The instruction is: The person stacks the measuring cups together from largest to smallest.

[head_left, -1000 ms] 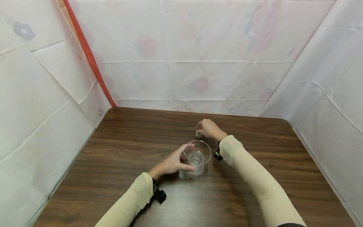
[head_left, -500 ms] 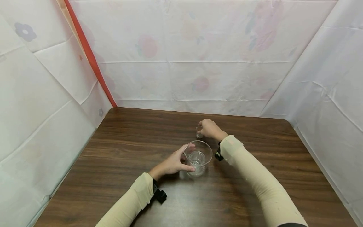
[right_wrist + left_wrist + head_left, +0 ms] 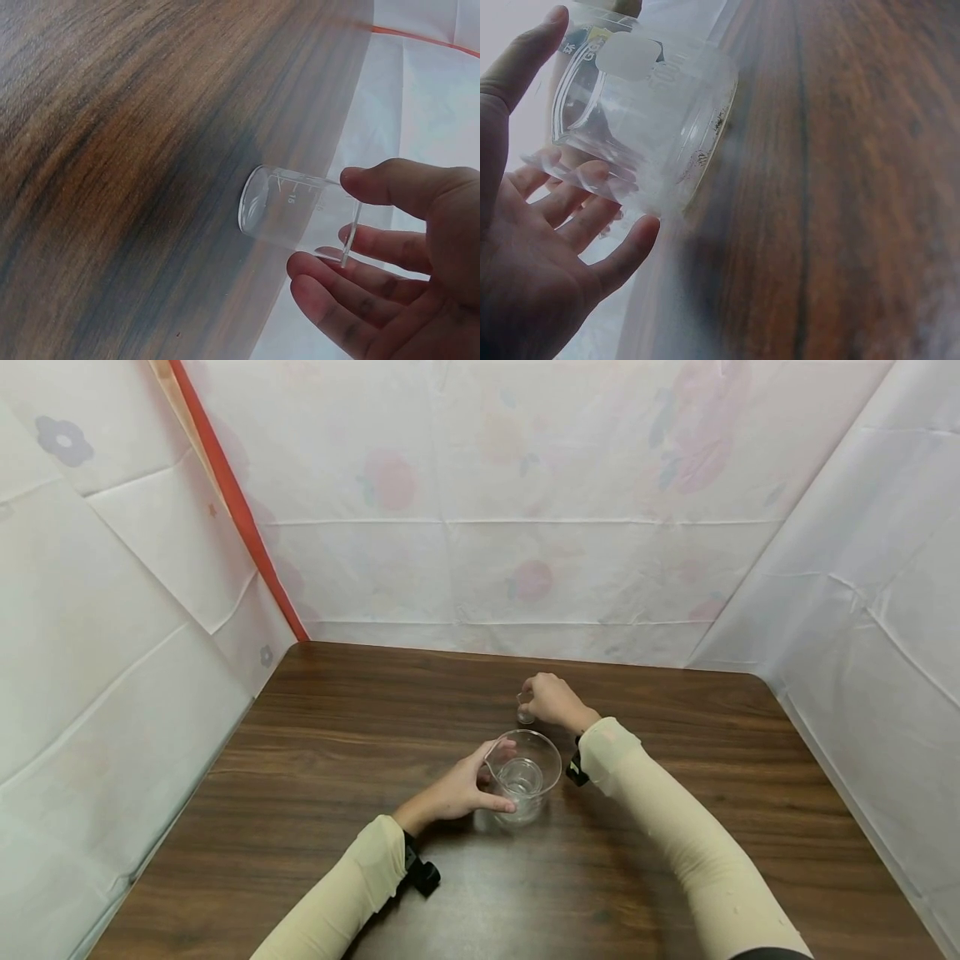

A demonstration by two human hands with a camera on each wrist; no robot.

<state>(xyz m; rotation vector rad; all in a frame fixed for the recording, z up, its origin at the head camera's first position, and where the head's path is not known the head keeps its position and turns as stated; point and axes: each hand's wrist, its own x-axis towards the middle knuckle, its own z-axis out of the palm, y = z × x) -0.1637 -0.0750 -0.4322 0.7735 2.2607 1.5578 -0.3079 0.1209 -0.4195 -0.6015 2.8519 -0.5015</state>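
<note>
My left hand [image 3: 453, 790] holds a large clear glass beaker [image 3: 551, 777] standing upright on the table, thumb on the near side and fingers round the far side. Inside that beaker sits smaller clear glassware [image 3: 519, 774], its round rim showing. In the left wrist view, the large beaker [image 3: 649, 101] carries white markings and a blank white patch. Farther back, my right hand [image 3: 557, 700] pinches a small clear beaker [image 3: 524, 719] near its rim. The right wrist view shows this small beaker [image 3: 289, 214] with its base at the tabletop and graduation marks on its wall.
The brown wood-grain table [image 3: 337, 735] extends around both hands. White printed sheeting [image 3: 480, 568] hangs behind it and along both sides. A red strip [image 3: 232, 497] runs down the back left corner. Each wrist wears a black camera [image 3: 426, 878].
</note>
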